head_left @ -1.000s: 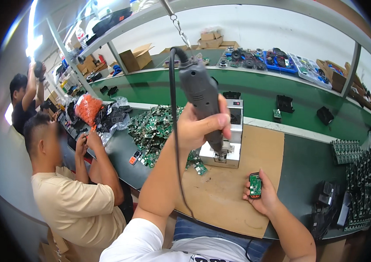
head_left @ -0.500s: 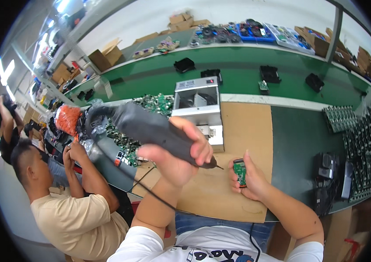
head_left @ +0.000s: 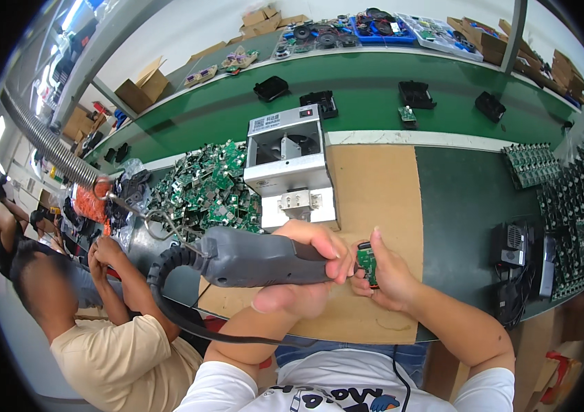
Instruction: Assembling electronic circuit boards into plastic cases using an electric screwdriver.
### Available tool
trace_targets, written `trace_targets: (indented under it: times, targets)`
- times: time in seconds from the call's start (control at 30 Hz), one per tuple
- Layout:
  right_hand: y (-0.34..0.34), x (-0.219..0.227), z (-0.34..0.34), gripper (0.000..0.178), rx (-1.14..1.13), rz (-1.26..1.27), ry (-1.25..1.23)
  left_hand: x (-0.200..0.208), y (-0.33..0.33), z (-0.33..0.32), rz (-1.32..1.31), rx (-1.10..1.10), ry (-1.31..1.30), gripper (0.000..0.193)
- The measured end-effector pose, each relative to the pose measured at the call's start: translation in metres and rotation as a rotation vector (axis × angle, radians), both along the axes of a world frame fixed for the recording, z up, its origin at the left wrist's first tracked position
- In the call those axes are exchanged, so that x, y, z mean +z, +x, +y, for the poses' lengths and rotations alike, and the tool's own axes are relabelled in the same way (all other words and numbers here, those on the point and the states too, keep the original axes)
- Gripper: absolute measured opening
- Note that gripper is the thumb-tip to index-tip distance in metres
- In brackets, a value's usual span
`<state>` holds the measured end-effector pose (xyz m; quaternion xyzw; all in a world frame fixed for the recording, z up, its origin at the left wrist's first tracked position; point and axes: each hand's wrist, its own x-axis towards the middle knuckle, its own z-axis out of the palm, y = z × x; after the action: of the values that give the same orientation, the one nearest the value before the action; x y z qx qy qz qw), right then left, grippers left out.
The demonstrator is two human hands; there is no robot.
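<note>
Green desk [head_left: 470, 199] with a brown mat [head_left: 374, 199], white box [head_left: 288, 168] behind: since a second ago the left hand [head_left: 306, 275], clenched on the grey driver [head_left: 257, 257], had swung it from upright to level, tip meeting the small board [head_left: 366, 261] pinched in the right hand [head_left: 388, 278].

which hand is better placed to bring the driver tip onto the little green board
Left. The left hand already grips the grey electric screwdriver, its front end beside the small green circuit board, which the right hand is occupied holding.
</note>
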<state>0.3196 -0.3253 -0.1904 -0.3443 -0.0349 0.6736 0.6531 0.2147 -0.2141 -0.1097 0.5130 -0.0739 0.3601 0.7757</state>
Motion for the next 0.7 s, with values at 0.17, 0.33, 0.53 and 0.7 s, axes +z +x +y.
trace_targets:
  times: [0.17, 0.33, 0.53, 0.7]
  targets:
    - [0.001, 0.003, 0.0, 0.056, -0.017, 0.024, -0.026, 0.0, -0.003, -0.006, 0.017, 0.061, -0.049, 0.088]
    - [0.0, 0.006, 0.001, 0.056, -0.092, 0.064, -0.063, 0.006, 0.004, -0.006, 0.046, 0.141, -0.049, 0.088]
    - [-0.003, 0.004, 0.001, 0.057, -0.085, 0.048, -0.062, 0.014, 0.003, -0.001, -0.004, 0.19, -0.056, 0.087]
    - [-0.003, 0.005, 0.001, 0.058, -0.084, 0.046, -0.042, 0.011, 0.002, -0.002, -0.018, 0.185, -0.06, 0.087]
